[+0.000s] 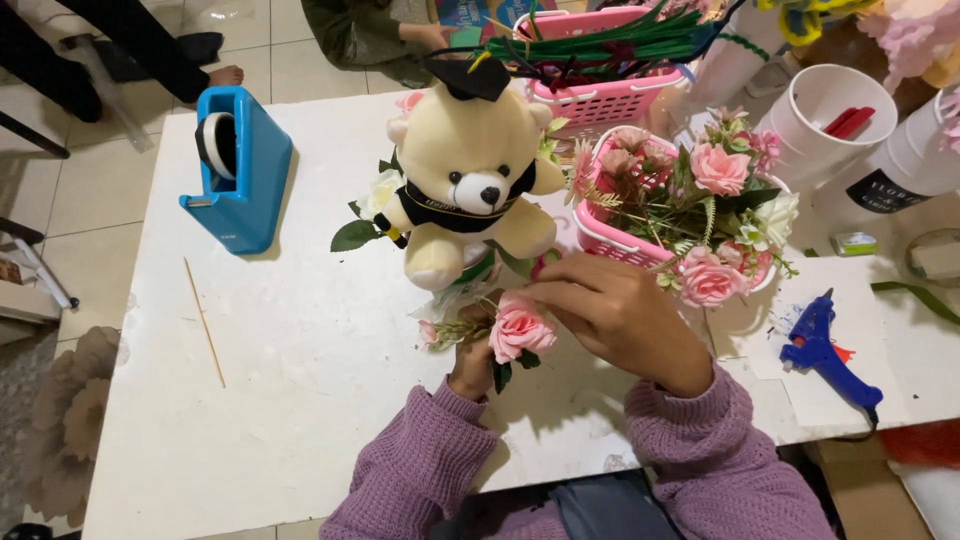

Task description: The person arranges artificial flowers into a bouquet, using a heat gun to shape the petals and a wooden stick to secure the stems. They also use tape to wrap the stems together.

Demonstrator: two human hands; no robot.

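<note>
A cream teddy bear [468, 180] with a black graduation cap and black sash stands among artificial flowers at the table's middle. My left hand [473, 362] grips the bunch of stems below the bear, mostly hidden behind a pink artificial rose [520, 327]. My right hand [612, 312] reaches in from the right, its fingers pinching at the pink rose's top, just under the bear's feet. Both arms wear purple knitted sleeves.
A pink basket of artificial flowers [690, 205] sits right of the bear, another pink basket [610, 95] with green stems behind. A blue tape dispenser [240, 165] and thin wooden stick [204, 322] lie left. A blue glue gun [825, 350] lies right. White buckets [835, 115] stand back right. Another person sits beyond the white table [290, 400].
</note>
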